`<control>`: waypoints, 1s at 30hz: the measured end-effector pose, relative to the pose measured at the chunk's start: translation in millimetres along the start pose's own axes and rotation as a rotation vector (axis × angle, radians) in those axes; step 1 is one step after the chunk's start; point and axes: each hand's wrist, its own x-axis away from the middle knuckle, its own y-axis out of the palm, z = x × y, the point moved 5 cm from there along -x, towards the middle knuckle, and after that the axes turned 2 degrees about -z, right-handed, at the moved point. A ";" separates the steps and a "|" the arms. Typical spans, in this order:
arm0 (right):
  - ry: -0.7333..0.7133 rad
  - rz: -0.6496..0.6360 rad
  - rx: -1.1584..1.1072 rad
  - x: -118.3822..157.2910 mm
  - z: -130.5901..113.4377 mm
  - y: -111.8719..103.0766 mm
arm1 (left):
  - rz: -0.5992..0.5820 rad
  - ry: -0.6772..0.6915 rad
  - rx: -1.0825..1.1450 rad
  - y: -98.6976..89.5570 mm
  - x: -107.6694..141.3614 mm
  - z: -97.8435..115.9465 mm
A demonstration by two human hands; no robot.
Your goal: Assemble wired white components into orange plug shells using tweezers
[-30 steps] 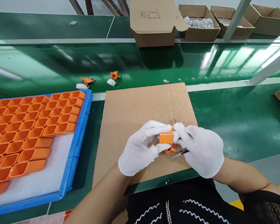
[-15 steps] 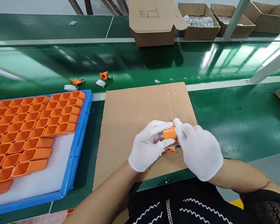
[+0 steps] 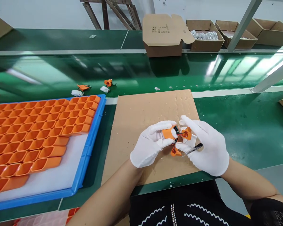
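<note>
My left hand (image 3: 148,144), in a white glove, grips an orange plastic housing (image 3: 167,133) between thumb and fingers. A dark circuit board (image 3: 175,128) and something white show at the housing's open right end. Wires run from there to an orange end piece (image 3: 186,133) beside the fingers of my right hand (image 3: 206,146), also gloved. Tucked in that hand is a pair of tweezers (image 3: 193,150), its thin end pointing left. Below the housing, another orange part (image 3: 175,152) lies over the cardboard sheet (image 3: 136,116). A white piece (image 3: 190,141) sits behind the right fingers.
On the left, a blue tray (image 3: 81,169) holds rows of orange housings (image 3: 49,141). Two orange-and-white assemblies (image 3: 83,88) lie behind it. An open-lidded carton (image 3: 163,48), a box of white parts (image 3: 206,47) and further boxes line the back shelf. A metal post (image 3: 245,23) rises there.
My right hand has drawn back from the housing and its fingers have spread, uncovering the circuit board, wires and orange end piece. The camera view has shifted slightly up and left.
</note>
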 end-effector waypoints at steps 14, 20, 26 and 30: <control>-0.061 -0.041 0.170 15.4 -4.4 20.7 | -0.019 0.070 -0.012 7.6 5.8 4.3; -0.086 -0.014 0.109 22.1 3.1 32.0 | 0.013 0.068 -0.035 7.9 5.8 -5.7; 0.188 -0.071 -0.398 8.1 26.4 26.3 | 0.137 0.037 -0.233 9.7 10.3 -2.0; 0.725 -0.469 -1.146 11.2 40.7 47.0 | 0.167 0.185 -0.617 20.4 17.8 19.4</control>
